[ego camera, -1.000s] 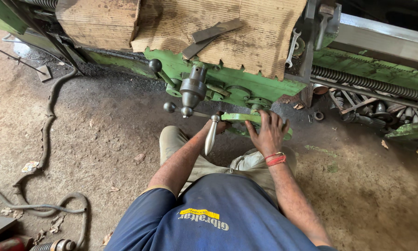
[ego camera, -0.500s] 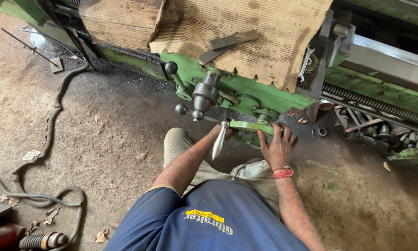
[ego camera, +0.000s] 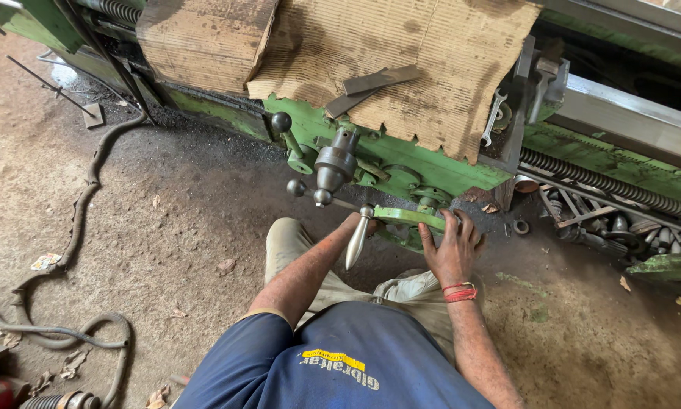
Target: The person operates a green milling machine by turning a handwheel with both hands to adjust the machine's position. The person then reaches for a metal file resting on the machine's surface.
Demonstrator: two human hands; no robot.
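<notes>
A green handwheel (ego camera: 403, 216) with a tapered steel handle (ego camera: 355, 241) sticks out from the front of a green lathe (ego camera: 401, 155). My right hand (ego camera: 450, 250), with a red thread at the wrist, grips the wheel's right rim, fingers curled over the top. My left hand (ego camera: 353, 222) reaches the wheel's left edge behind the steel handle. Its fingers are mostly hidden under the rim. I crouch in front of the machine, knees below the wheel.
Steel levers with ball knobs (ego camera: 333, 167) jut out just left of the wheel. Torn cardboard (ego camera: 401, 60) covers the lathe bed, with flat metal strips (ego camera: 374, 83) on it. A lead screw (ego camera: 605, 185) runs right. Hoses (ego camera: 75, 227) snake over the dirt floor at left.
My head has shifted, so the lathe sits a little lower and further right in view. Both hands stay on the handwheel and the steel handle still points down.
</notes>
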